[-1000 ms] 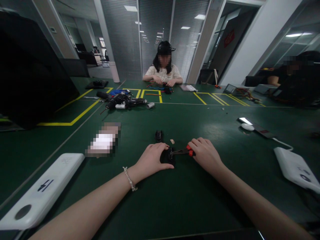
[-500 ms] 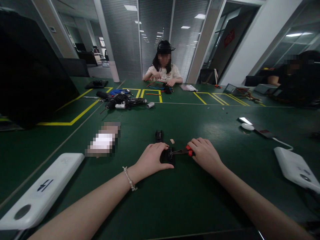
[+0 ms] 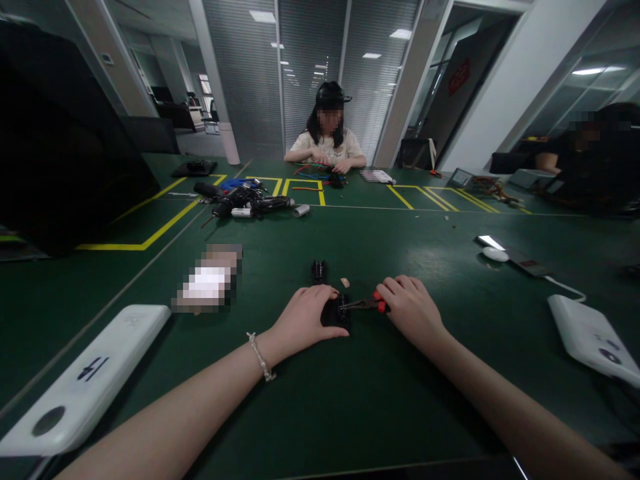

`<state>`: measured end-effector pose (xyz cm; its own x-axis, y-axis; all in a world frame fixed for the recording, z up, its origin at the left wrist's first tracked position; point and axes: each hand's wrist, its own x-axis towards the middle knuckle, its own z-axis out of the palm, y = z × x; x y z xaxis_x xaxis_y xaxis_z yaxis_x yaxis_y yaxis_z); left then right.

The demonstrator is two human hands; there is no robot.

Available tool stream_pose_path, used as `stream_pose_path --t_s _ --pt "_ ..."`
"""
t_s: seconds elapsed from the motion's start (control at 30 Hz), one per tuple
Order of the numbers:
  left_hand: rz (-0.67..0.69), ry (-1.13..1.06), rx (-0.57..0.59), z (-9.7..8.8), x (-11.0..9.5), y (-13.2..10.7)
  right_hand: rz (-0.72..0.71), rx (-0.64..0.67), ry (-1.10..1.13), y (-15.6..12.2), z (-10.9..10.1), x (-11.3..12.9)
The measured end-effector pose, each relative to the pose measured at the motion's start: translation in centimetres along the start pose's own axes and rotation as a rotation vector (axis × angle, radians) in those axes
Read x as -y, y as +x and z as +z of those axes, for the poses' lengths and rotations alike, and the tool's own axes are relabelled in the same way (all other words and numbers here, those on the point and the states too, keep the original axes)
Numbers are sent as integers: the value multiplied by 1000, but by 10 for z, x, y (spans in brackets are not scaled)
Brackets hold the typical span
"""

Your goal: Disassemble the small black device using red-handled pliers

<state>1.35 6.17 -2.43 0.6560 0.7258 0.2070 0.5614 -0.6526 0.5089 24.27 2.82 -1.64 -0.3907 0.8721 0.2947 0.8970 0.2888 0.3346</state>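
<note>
My left hand (image 3: 301,315) is curved around a black plastic part (image 3: 334,317) and holds it down on the green table. Its fingers and thumb lie on either side, and they hide some of the part. My right hand (image 3: 411,308) is closed on pliers (image 3: 363,304) with red handles. The plier jaws point left and touch the part's near-right side; what they grip is too small to make out. Just beyond my left hand lies a second black piece (image 3: 319,270). A small beige scrap (image 3: 345,283) rests between it and the pliers.
A white device (image 3: 117,353) lies at left, another white device (image 3: 590,333) at right. A blurred-out object (image 3: 207,277) sits beyond the left one. Black tools and cables (image 3: 245,199) are heaped further back. Across the table (image 3: 390,400) sits a person (image 3: 327,143) handling coloured wires.
My hands, the pliers and the black part stay almost where they were. Across the table, the person's hands have shifted slightly at the wires.
</note>
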Motion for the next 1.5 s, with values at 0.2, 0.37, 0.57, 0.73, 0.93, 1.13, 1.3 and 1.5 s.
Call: stream_pose_path --t_s 0.2,0.37,0.57,0.73,0.93,1.13,1.3,1.5 --pt "4 2 -16 1 1 0 -7 5 10 1 1 -1" --pt "9 2 -15 1 0 1 -26 -24 6 1 0 -2" --pt "0 7 -3 1 1 0 -11 9 24 1 -2 -2" --pt "-8 3 6 0 0 1 -5 29 45 1 -3 -2" --pt "-23 -4 17 -1 -1 0 -6 18 77 1 -1 -1" --pt "-4 3 -10 0 0 -1 13 39 87 2 -3 -1" --pt "2 -4 -17 1 0 -1 12 26 72 1 -1 -2" --pt "-16 -6 8 -2 -1 0 21 20 53 0 1 -1"
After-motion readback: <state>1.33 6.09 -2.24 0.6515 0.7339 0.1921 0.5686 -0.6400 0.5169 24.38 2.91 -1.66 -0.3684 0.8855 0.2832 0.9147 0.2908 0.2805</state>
